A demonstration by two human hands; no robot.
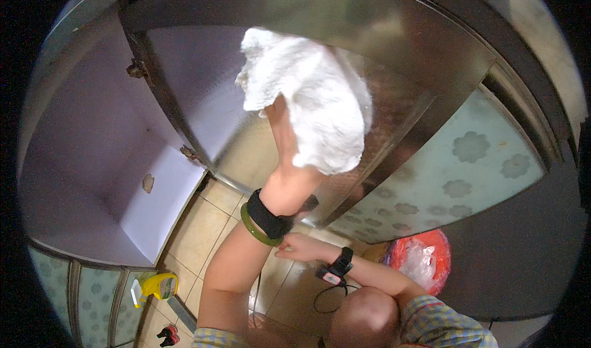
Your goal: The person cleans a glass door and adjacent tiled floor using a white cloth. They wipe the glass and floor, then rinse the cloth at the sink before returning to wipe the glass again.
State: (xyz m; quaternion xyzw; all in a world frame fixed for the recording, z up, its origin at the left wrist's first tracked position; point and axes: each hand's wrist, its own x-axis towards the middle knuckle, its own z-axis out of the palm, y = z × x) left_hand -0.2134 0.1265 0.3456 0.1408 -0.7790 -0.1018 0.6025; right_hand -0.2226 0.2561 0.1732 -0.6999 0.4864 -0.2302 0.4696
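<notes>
My left hand (295, 181) is reaching up and forward, wrapped in a thick white cloth (323, 112) that hides most of its fingers. The cloth lies against a shiny stainless steel panel (249, 149), which mirrors the surroundings. A black strap (268, 216) and a green bangle (258, 228) circle my left wrist. Close beside the bangle is my right hand (304, 246), its fingers bent. Nothing is visible in it, though its fingertips are partly obscured near the left wrist. A black band with a small device (334, 274) sits on the right wrist.
At left, a cabinet compartment (92, 163) stands open. A flower-patterned glass door (452, 177) is at right, with a red bin holding a plastic bag (443, 260) beneath. A yellow spray bottle (159, 287) rests on the tiled floor (203, 232). A cable (318, 302) hangs by my knee (364, 318).
</notes>
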